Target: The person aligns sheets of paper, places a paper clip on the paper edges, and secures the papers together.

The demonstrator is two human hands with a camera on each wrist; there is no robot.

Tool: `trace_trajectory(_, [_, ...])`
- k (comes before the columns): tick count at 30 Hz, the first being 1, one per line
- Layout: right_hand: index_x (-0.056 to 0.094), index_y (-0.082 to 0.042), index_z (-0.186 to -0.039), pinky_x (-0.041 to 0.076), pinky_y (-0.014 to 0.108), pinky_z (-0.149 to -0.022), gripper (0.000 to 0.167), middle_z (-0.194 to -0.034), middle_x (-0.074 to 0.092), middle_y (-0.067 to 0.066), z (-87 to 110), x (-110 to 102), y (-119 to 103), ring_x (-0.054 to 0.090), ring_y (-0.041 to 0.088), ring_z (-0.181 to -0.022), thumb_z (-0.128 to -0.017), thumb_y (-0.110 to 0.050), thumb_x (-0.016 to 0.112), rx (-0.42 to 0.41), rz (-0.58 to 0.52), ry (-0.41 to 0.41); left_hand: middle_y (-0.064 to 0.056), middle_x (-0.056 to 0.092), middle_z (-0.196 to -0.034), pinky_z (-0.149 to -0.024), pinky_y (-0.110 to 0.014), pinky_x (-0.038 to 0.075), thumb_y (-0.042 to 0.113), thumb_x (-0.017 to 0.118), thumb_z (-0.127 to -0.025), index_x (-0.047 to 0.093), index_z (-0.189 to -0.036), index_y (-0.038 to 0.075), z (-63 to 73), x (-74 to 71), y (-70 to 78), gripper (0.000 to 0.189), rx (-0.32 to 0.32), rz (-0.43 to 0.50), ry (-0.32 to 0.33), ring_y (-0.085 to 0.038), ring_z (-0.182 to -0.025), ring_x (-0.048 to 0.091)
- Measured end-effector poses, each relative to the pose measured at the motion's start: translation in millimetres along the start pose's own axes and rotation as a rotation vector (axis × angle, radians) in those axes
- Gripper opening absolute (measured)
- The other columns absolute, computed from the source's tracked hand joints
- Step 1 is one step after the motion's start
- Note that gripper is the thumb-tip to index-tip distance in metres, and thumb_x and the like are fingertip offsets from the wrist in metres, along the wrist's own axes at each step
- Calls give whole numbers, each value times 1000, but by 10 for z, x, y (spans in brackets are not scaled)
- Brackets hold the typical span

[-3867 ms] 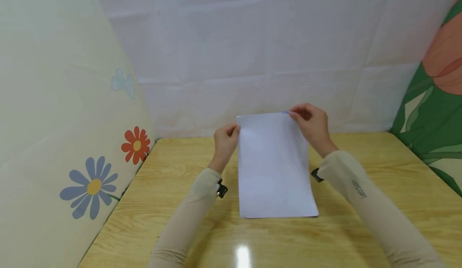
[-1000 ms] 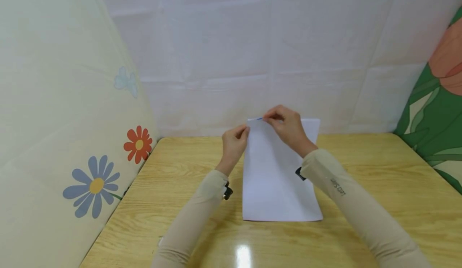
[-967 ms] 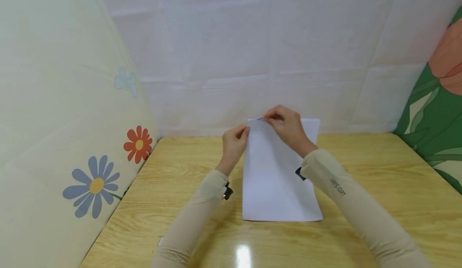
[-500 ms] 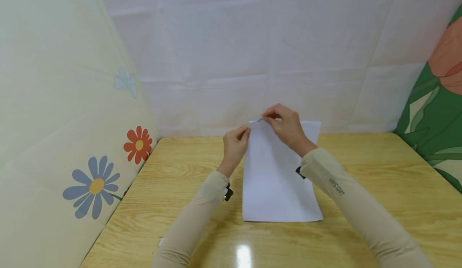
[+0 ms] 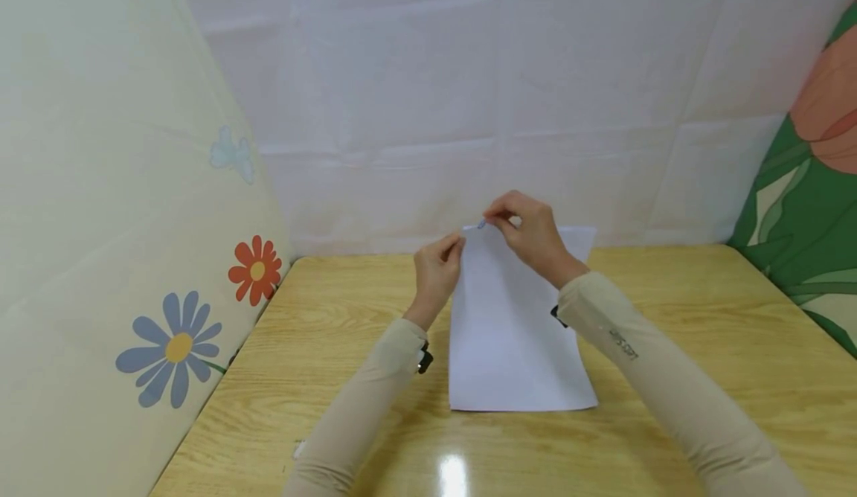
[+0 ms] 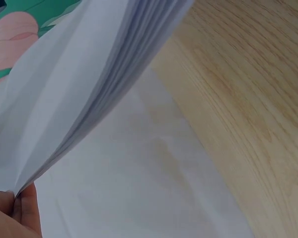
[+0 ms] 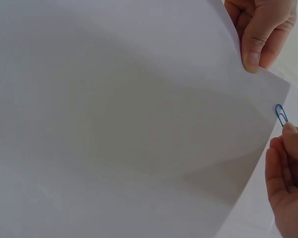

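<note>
A stack of white paper sheets (image 5: 515,341) stands raised over the table, its top edge toward the back wall. My left hand (image 5: 435,277) pinches the stack's left edge just below the top corner; in the left wrist view the sheets (image 6: 97,74) fan apart away from those fingers. Between thumb and fingertips, my right hand (image 5: 532,236) holds a small blue paper clip (image 7: 281,114) at the top edge, close to that corner. In the right wrist view the clip's looped end overlaps the paper's edge. Whether it grips all the sheets cannot be seen.
The wood-grain table (image 5: 335,348) reaches back to a white cloth wall (image 5: 402,95). A cream panel with printed flowers (image 5: 177,348) borders the left side, and a green and pink printed panel (image 5: 817,222) the right. A small whitish mark (image 5: 298,449) shows beside the left sleeve.
Since the earliest frame, my right hand has moved the paper clip leftward along the top edge, from the right part to near the left corner. Lately the clip has tilted more steeply; my left hand keeps its pinch.
</note>
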State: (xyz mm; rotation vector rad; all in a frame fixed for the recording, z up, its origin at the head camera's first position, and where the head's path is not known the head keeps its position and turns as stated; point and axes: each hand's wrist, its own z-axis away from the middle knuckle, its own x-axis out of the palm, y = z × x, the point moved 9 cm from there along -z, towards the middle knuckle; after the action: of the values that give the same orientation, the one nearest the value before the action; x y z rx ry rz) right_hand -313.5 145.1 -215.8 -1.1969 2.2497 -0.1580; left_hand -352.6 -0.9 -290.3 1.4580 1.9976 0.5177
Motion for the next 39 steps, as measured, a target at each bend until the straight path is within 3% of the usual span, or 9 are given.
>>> trace_trajectory(12, [70, 2, -82, 53, 35, -69, 9, -83, 68, 14, -7, 21, -47, 65, 25, -77, -80, 10, 70, -18, -9, 2, -16, 72, -80, -54, -20, 48, -2, 68, -85, 75, -92, -3, 5, -28, 60, 10, 40, -26, 14, -16, -60, 61])
trace_trajectory(18, [70, 1, -80, 53, 35, -67, 11, -80, 68, 10, -16, 23, -56, 65, 24, -74, -78, 12, 71, -31, -9, 20, -16, 72, -79, -54, -21, 49, -2, 68, -85, 75, -92, -4, -1, -31, 79, 10, 59, -33, 17, -18, -60, 62])
trace_trajectory(31, [69, 0, -80, 53, 37, -67, 14, -80, 68, 11, 0, 76, -87, 63, 26, -75, -77, 14, 71, -46, 50, -10, -17, 71, -79, -52, -20, 48, -3, 67, -85, 74, -94, -4, 23, 5, 63, 11, 39, -6, 6, -17, -58, 61])
trace_trajectory(39, [71, 0, -79, 53, 36, -68, 11, -79, 68, 13, 4, 141, -103, 63, 26, -76, -80, 11, 70, -66, 18, -40, -17, 71, -78, -52, -18, 47, -4, 67, -84, 75, -92, -4, 49, 13, 51, 11, 28, 20, 14, -16, -57, 59])
